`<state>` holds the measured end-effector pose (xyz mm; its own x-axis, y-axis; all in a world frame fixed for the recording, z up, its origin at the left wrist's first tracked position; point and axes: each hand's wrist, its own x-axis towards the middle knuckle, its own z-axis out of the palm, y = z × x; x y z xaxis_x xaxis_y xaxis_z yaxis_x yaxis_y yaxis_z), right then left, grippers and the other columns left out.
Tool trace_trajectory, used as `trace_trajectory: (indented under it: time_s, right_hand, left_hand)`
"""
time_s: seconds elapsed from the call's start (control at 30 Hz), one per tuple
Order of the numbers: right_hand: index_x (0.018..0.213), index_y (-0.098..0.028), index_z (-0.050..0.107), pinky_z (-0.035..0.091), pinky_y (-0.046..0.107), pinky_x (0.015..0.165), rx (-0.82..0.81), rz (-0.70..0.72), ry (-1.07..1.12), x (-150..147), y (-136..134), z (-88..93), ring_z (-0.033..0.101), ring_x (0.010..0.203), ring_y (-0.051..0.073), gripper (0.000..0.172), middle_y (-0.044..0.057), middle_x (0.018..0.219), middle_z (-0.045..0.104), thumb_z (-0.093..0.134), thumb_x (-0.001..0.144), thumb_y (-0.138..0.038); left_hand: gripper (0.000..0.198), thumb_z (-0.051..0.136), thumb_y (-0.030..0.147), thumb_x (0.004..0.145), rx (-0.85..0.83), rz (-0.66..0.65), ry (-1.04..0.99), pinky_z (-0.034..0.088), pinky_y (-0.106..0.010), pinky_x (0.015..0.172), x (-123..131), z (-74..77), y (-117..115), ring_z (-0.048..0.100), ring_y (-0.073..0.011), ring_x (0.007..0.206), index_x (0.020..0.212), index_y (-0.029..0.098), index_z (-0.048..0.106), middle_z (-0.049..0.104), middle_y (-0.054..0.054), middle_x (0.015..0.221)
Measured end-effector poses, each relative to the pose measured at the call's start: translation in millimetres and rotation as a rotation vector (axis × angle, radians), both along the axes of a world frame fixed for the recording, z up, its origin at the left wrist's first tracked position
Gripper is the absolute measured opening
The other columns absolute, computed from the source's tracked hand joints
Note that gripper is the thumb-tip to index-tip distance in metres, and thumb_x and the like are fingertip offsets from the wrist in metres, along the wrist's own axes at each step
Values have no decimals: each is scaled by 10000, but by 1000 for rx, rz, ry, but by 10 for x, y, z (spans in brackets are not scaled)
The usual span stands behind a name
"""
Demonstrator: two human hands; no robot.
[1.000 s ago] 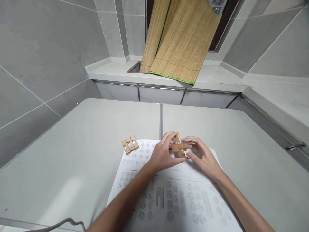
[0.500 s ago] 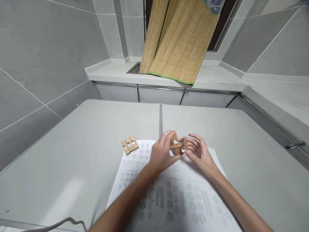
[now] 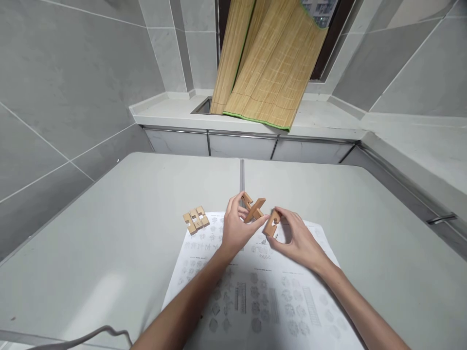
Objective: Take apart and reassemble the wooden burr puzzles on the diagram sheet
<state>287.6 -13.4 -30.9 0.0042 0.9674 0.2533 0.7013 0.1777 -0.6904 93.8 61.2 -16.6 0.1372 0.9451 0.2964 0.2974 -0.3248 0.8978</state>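
Note:
Between the thumb and fingers of my left hand (image 3: 235,226) are joined wooden puzzle pieces (image 3: 254,210), one crossing another at an angle. My right hand (image 3: 297,238) pinches a separate notched wooden puzzle piece (image 3: 272,223) by its ends, with its cut-outs facing right. That piece is close to the left thumb tip; whether they touch I cannot tell. Both hands are above a printed paper sheet (image 3: 262,287) covered with small diagrams. Left of the hands, several lighter wooden puzzle pieces (image 3: 196,220) lie side by side, partly over the sheet's upper left corner.
The pale table (image 3: 109,218) has a seam (image 3: 242,175) running to its far edge. Behind it stands a white ledge (image 3: 164,116) with a bamboo mat (image 3: 270,73) hanging down onto it. A grey cable (image 3: 91,335) curls at the lower left.
The wooden pieces between my hands have come apart into two groups. My left hand has turned and shifted slightly left, and my right hand now grips one notched piece.

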Motion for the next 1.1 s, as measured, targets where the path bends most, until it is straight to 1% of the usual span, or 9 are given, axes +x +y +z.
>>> trace_trajectory:
  time_s: [0.1,0.27,0.37,0.47,0.57,0.67,0.8,0.93,1.1]
  right_hand:
    - [1477,-298,489,466,571,1116,30,104,-92,-33,-12,47,521,1359,366,680,114,1442,595,740,846,-313]
    - [1499,-358,516,477,579,1118,48,158,-118,-47,-16,71,499,1397,367,655,83,1491,578,721,879,-302]
    - [1508,-364,515,467,592,1133,22,158,-96,-44,-19,57,469,1437,373,641,82,1536,548,732,904,-366]
    - [1523,-352,489,442,600,1157,15,132,-14,-75,-26,68,456,1458,369,644,94,1572,517,726,934,-464]
    - [1427,-333,558,485,560,1099,59,62,103,-140,-38,110,570,1340,352,525,105,1443,623,711,952,-497]
    - [1291,-312,629,525,491,995,46,17,201,-200,-54,151,670,1136,318,372,86,1241,725,697,968,-483]
    - [1240,-283,662,532,429,870,-22,51,279,-241,-66,180,675,902,266,326,59,1056,748,670,983,-484]
    - [1176,-273,698,531,395,787,-72,106,321,-263,-69,202,663,832,248,293,45,940,726,654,990,-496]
    - [1142,-263,716,517,355,673,-59,119,358,-288,-84,212,638,752,223,298,48,902,721,678,976,-508]
  left_hand:
    - [750,876,438,799,19,-29,-11,613,-340,827,-9,-1,-7,675,-164,893,1466,310,556,577,-86,1389]
    - [409,831,461,848,5,-76,-29,621,-399,920,-13,-13,-13,688,-176,937,1196,270,735,502,-98,1486]
    - [425,812,535,850,-59,-127,-67,611,-418,969,-11,-11,4,710,-211,1013,1143,232,754,484,-119,1523]
    - [526,739,606,893,-200,-273,-217,625,-384,926,-26,21,28,730,-230,1039,1242,213,723,530,-142,1519]
    - [616,668,642,937,-351,-439,-368,634,-374,905,-60,60,42,745,-251,1063,1389,224,643,605,-142,1486]
    - [583,681,621,943,-406,-519,-449,611,-414,994,-88,82,37,699,-303,1225,1374,229,663,609,-138,1506]
    - [555,734,583,922,-500,-625,-502,629,-453,967,-91,113,15,687,-348,1261,1352,233,703,571,-141,1553]
    - [577,790,600,865,-550,-637,-502,637,-478,963,-80,170,0,675,-376,1279,1304,229,743,580,-134,1549]
    - [480,801,613,846,-517,-596,-507,612,-477,1008,-72,205,4,569,-403,1407,1112,214,799,569,-118,1564]
